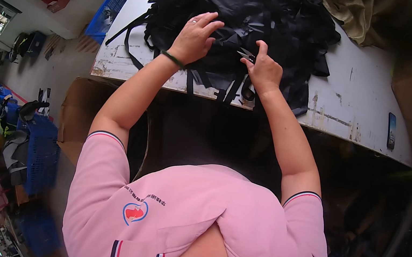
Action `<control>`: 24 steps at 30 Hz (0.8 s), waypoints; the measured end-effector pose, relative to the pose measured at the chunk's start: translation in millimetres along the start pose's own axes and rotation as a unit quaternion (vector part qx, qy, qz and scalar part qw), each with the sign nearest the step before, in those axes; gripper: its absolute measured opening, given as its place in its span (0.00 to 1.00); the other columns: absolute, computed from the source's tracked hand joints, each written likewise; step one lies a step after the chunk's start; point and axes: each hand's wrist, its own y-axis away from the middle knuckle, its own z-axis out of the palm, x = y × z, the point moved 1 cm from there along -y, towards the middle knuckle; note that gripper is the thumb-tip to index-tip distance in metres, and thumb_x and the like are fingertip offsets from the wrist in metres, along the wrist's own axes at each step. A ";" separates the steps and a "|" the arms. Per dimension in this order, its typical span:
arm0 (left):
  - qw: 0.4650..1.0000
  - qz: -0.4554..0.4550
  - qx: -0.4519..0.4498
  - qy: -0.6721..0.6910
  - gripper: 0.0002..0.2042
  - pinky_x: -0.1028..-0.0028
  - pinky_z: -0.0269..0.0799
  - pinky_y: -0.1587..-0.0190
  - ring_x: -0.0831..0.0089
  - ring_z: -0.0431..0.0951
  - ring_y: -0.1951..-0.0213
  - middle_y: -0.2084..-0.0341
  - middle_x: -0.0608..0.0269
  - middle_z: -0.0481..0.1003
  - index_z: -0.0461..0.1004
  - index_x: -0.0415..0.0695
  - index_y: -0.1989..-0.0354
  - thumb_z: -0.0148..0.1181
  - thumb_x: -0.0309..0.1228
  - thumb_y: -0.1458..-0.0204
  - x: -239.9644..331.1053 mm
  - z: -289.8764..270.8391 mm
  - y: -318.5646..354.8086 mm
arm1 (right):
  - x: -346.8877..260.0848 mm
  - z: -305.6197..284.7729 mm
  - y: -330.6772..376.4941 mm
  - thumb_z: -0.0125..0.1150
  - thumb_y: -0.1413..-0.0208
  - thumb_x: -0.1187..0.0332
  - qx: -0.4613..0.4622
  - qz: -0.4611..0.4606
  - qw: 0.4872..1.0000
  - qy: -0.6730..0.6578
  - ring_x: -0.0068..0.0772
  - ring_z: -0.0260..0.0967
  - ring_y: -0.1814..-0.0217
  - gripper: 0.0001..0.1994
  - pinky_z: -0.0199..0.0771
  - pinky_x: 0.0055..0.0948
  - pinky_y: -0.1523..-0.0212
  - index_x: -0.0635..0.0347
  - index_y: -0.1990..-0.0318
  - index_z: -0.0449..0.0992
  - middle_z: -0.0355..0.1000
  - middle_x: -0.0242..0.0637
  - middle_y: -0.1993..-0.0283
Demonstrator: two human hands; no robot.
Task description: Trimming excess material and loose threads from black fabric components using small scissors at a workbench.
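A heap of black fabric with straps covers the middle of the white table and looks like bags, though their exact kind is unclear. My left hand is over the near left part of this fabric, fingers apart, and nothing shows in it. In my right hand is a small pair of thread snips, blades pointing left toward my left hand. Several black straps with buckles hang at the table's near edge, between my forearms. Whether my left fingertips touch the fabric I cannot tell.
A phone lies on the worn white table at the right. Beyond the table's left edge stands a blue crate. Tan fabric lies at the far right, and a cardboard box stands below the table's left side.
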 end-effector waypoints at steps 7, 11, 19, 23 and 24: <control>0.968 0.030 -0.007 -0.249 0.25 0.51 0.47 0.36 0.64 0.62 0.40 0.44 0.66 0.67 0.66 0.58 0.44 0.55 0.26 0.55 -44.2 52.9 -58.8 | 7.2 -3.9 10.4 0.59 0.53 0.67 0.106 -0.064 0.989 -0.082 0.42 0.74 0.72 0.05 0.72 0.36 0.73 0.46 0.66 0.75 0.75 0.37 0.74; 0.981 0.066 -0.066 -0.167 0.07 0.59 0.59 0.42 0.70 0.74 0.58 0.69 0.71 0.76 0.76 0.53 0.67 0.59 0.31 0.57 -9.3 36.5 -54.2 | 34.9 -42.9 50.2 0.60 0.55 0.71 0.178 -0.040 0.976 -0.118 0.42 0.73 0.72 0.09 0.70 0.36 0.74 0.46 0.64 0.76 0.74 0.37 0.74; 0.836 0.060 -0.396 0.376 0.29 0.66 0.71 0.57 0.58 0.77 0.60 0.61 0.52 0.75 0.71 0.41 0.51 0.63 0.51 0.56 167.2 -22.8 45.4 | 97.1 -110.1 70.6 0.51 0.42 0.79 0.257 0.058 0.764 -0.589 0.14 0.66 0.66 0.07 0.64 0.13 0.63 0.63 0.61 0.75 0.72 0.28 0.63; 0.906 -0.068 -0.077 0.410 0.38 0.70 0.59 0.42 0.58 0.64 0.43 0.45 0.53 0.63 0.60 0.40 0.41 0.67 0.47 0.57 151.0 -22.2 18.0 | 64.3 -136.6 81.1 0.48 0.41 0.77 0.064 0.036 0.677 -0.733 0.14 0.68 0.68 0.07 0.67 0.13 0.68 0.62 0.60 0.73 0.72 0.28 0.65; 0.845 -0.102 -0.095 0.517 0.43 0.68 0.49 0.38 0.61 0.55 0.38 0.40 0.54 0.56 0.51 0.42 0.37 0.68 0.47 0.58 146.7 -19.2 10.3 | 55.0 -134.9 80.8 0.49 0.41 0.75 0.039 0.018 0.671 -0.740 0.13 0.69 0.68 0.06 0.67 0.13 0.70 0.62 0.60 0.72 0.72 0.28 0.66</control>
